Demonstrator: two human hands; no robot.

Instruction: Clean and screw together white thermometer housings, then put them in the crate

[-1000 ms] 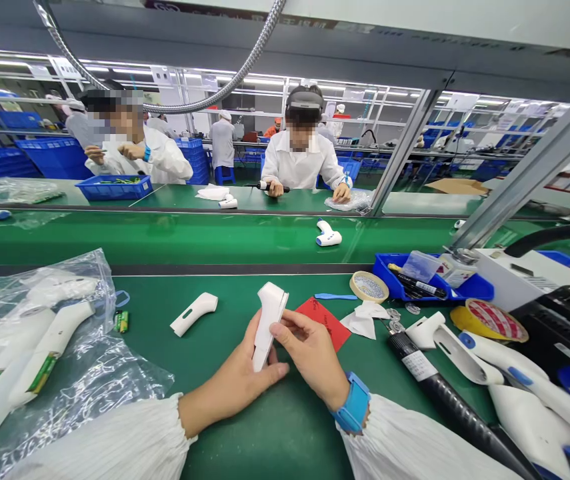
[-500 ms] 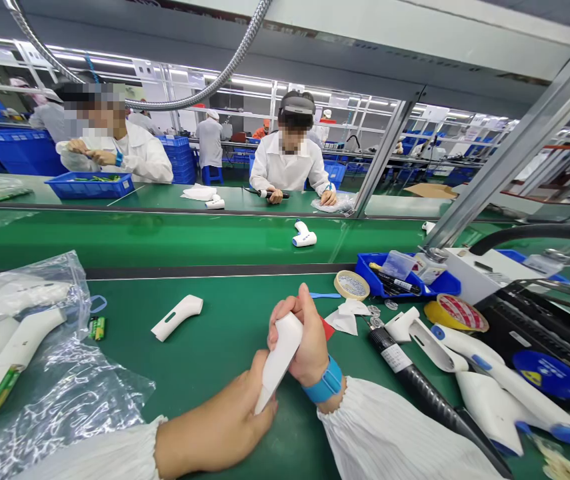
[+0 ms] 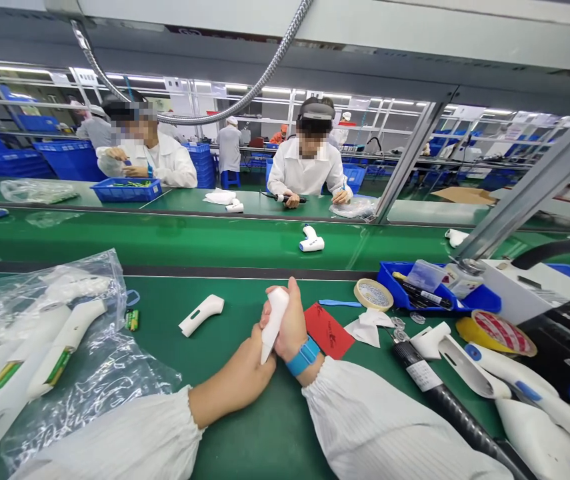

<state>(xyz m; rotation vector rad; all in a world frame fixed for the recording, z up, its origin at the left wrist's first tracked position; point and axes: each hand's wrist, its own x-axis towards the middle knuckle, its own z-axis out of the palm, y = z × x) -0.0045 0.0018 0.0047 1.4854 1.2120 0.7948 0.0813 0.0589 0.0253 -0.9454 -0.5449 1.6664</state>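
Both hands grip a white curved plastic housing (image 3: 275,317), which looks like the shell of a gun-shaped device. My left hand (image 3: 253,357) closes on its lower, narrow end. Around its upper part wrap the fingers of my right hand (image 3: 292,327), which has a blue wrist strap (image 3: 303,356). The inside of the housing faces away from me and is hidden. To the left on the green bench lies a similar white shell (image 3: 201,315) with a slot. A red card (image 3: 329,330) rests just right of my right hand.
A clear plastic bag (image 3: 109,373) with white housings lies left, beside a green battery pack (image 3: 133,320). On the right are a black screwdriver (image 3: 432,383), more white shells (image 3: 469,363), tape (image 3: 497,332) and a blue bin (image 3: 389,277). A white-and-blue device (image 3: 311,239) sits on the belt; co-workers sit beyond.
The housing has turned more upright and sits farther from me, both hands still on it. My view has swung left, and more of the red card shows.
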